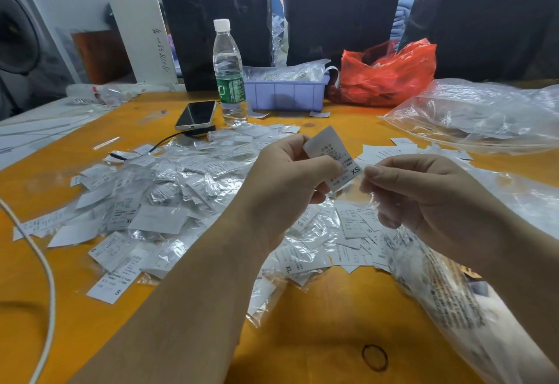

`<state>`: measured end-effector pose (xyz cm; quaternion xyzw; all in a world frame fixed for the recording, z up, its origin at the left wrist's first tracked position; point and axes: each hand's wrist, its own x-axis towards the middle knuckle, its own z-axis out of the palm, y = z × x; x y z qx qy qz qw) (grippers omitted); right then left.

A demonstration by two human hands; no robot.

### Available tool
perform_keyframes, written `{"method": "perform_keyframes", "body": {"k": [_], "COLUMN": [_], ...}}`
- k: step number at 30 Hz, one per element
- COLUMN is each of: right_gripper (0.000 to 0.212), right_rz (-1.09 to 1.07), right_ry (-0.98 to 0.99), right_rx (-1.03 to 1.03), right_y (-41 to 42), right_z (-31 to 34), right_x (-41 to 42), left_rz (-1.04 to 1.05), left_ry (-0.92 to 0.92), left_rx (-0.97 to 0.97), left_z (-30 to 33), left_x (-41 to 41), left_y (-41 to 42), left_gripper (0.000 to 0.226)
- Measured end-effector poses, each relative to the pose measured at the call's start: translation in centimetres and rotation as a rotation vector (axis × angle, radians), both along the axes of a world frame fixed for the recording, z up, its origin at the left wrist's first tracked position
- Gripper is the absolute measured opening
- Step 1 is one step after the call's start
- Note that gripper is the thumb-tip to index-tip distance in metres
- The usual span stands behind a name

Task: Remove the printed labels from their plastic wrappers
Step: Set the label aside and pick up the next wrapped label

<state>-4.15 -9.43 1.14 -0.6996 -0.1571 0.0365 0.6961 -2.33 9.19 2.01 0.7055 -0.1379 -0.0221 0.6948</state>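
Your left hand (290, 172) pinches one white printed XS label (332, 158); your right hand (423, 193) pinches its one clear plastic wrapper (363, 193), both above the orange table (332, 323), nearer you than one clear water bottle (229, 75).

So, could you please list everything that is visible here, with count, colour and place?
XS label: one, white with black print, held up between both hands.
Clear wrapper: one, transparent, under the right hand's fingers.
Pile of labels and wrappers: many, white and clear, middle of the table.
Table: one, orange.
Water bottle: one, clear with green label, behind the pile.
Phone: one, dark screen, left of the bottle.
Tray: one, lilac, right of the bottle.
Red bag: one, right of the tray.
Large clear bags: several, right side.
White cable: one, left edge.
Left hand: pinches the label.
Right hand: pinches the wrapper.
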Motion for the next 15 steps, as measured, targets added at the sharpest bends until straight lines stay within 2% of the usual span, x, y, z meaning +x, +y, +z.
{"method": "perform_keyframes", "body": {"k": [3,8,15], "right_gripper": [0.021,0.024,0.030], "right_rz": [0.029,0.026,0.029], "right_ry": [0.021,0.041,0.033], "right_rx": [0.035,0.077,0.082], "right_y": [-0.11,0.04,0.24], "right_z": [0.07,0.30,0.46], "right_x": [-0.03,-0.10,-0.36], "left_rz": [0.000,-0.002,0.001], "left_ry": [-0.002,0.013,0.014], "left_rx": [-0.006,-0.012,-0.019], "left_z": [0.00,0.07,0.15], "left_x": [0.07,0.10,0.13], "left_y": [0.09,0.08,0.13], "left_gripper": [0.018,0.011,0.015]}}
